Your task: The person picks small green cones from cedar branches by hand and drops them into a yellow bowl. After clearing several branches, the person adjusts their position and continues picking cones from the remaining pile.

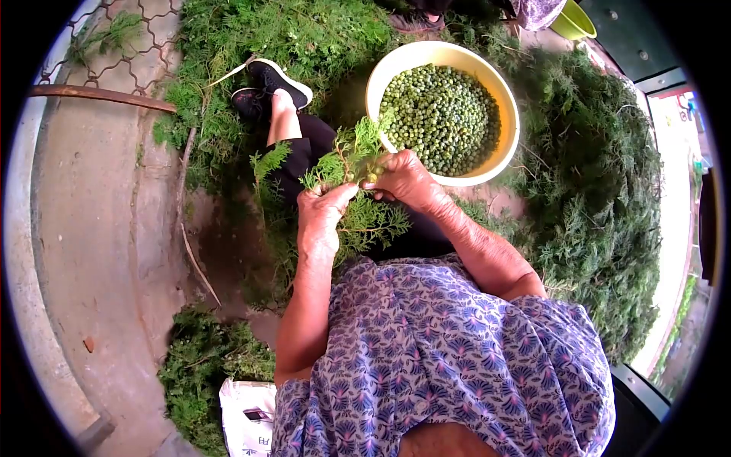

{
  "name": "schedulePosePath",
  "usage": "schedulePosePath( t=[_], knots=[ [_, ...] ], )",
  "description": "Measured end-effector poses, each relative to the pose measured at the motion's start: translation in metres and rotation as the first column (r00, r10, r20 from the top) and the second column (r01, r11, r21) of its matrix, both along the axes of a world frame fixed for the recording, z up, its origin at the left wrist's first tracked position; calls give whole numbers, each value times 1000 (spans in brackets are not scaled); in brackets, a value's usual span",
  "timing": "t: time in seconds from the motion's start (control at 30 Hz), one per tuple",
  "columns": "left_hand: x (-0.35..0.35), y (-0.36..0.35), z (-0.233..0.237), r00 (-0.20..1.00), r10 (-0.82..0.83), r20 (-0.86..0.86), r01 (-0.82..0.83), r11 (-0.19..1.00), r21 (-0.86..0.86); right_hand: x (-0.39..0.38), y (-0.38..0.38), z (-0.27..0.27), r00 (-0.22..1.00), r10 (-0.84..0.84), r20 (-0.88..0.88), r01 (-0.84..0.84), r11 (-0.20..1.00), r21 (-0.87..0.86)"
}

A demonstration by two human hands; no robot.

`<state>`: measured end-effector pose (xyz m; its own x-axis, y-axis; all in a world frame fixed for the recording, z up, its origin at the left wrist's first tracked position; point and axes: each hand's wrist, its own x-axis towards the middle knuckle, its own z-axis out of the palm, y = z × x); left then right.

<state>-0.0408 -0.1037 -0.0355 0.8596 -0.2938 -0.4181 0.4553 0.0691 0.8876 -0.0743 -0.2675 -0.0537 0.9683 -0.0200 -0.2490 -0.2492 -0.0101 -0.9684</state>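
My left hand (318,217) grips a leafy conifer branch (344,161) in front of my lap, its flat green sprays sticking out above and below my fingers. Close beside it, my right hand (407,179) is closed in a pinch at the same branch, with small green cones (374,177) at its fingertips. Just beyond my right hand stands a pale yellow basin (509,145) holding many round green cones (442,114). My right fingers' undersides are partly hidden.
Cut conifer branches lie heaped at the upper left (304,38), on the right (586,198) and at the lower left (202,381). A white printed bag (247,415) lies by my left side. Bare sticks (185,190) rest near the concrete ledge (91,251). A green basin (573,21) stands farther back.
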Motion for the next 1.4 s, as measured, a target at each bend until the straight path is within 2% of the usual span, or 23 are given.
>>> schedulePosePath(
  t=[0.07, 0.1, 0.13, 0.17, 0.2, 0.27, 0.3, 0.33, 0.4, 0.47, 0.53, 0.57, 0.67, 0.73, 0.8, 0.87, 0.97, 1.0, 1.07, 1.1, 1.2, 1.33, 1.4],
  knots=[
    [-2, 0, -1, 1000, -21, -14, 21, 1000, -11, -2, -1, 3, 994, 1, -113, 33, 953, 303],
    [-1, 1, -1, 998, -12, -61, 11, 1000, -17, -5, -4, 10, 992, -7, -123, 29, 984, 174],
    [1, 2, 1, 995, -1, -104, -1, 1000, -24, -3, -11, 0, 993, -7, -120, 28, 984, 175],
    [0, 5, 11, 997, 65, -45, -67, 996, -55, -2, -23, -17, 997, -75, 15, 76, 996, -57],
    [2, 7, 21, 996, 93, 3, -93, 994, -63, -5, -34, -30, 981, -110, 158, 152, 949, -278],
    [12, 14, 18, 999, 53, 7, -53, 999, 12, -6, -52, -24, 990, -139, -30, 136, 986, -93],
    [13, 13, 14, 996, 87, -6, -87, 996, -12, -5, -52, -27, 965, -234, -118, 261, 907, 332],
    [15, 12, 13, 997, 73, 4, -73, 997, -12, -5, -57, -29, 954, -233, -190, 300, 761, 575],
    [14, 10, 11, 993, 120, -22, -119, 993, 10, -9, -57, -29, 935, -286, -210, 346, 608, 715],
    [13, 7, 9, 993, 118, -22, -118, 993, 14, -8, -47, -27, 954, -280, -107, 250, 547, 799],
    [12, 7, 8, 992, 126, -31, -125, 992, 16, -11, -36, -22, 986, -164, -30, 143, 732, 666],
    [12, 7, 6, 991, 128, -31, -128, 992, 9, -14, -25, -5, 980, -173, -98, 196, 755, 625],
    [11, 5, 9, 992, 124, -11, -124, 992, 10, -15, -1, 4, 941, -145, -306, 323, 656, 682],
    [9, 5, 10, 995, 101, -2, -101, 995, 24, -12, 3, 4, 970, -48, -240, 220, 603, 767],
    [8, 8, 8, 999, 44, 10, -45, 996, 71, -10, 9, 0, 985, -51, -164, 164, 567, 807],
    [4, 7, 9, 998, 47, 32, -47, 999, 14, -9, 13, 6, 977, -48, -209, 199, 561, 803],
    [4, 7, 9, 998, 66, 9, -66, 995, 76, -8, 18, 2, 966, -108, -233, 250, 597, 762],
    [4, 8, 7, 997, 80, -2, -80, 995, 62, -8, 17, 0, 964, -144, -222, 261, 659, 706],
    [0, 2, 5, 994, 110, 23, -111, 993, 45, -7, 16, 8, 961, -242, -134, 274, 893, 357],
    [-2, -2, 7, 994, 105, 18, -105, 994, 8, -6, 14, 6, 953, -265, -145, 298, 902, 312],
    [-3, -7, 2, 996, 87, 24, -88, 994, 63, -5, 14, -1, 922, -334, -197, 383, 858, 342],
    [-3, -7, -6, 994, 111, 16, -111, 994, 11, -5, 13, -2, 893, -380, -240, 447, 810, 380],
    [0, 2, -9, 971, 222, 93, -224, 974, 19, -5, -7, -10, 806, -586, -81, 588, 781, 211]
  ],
)
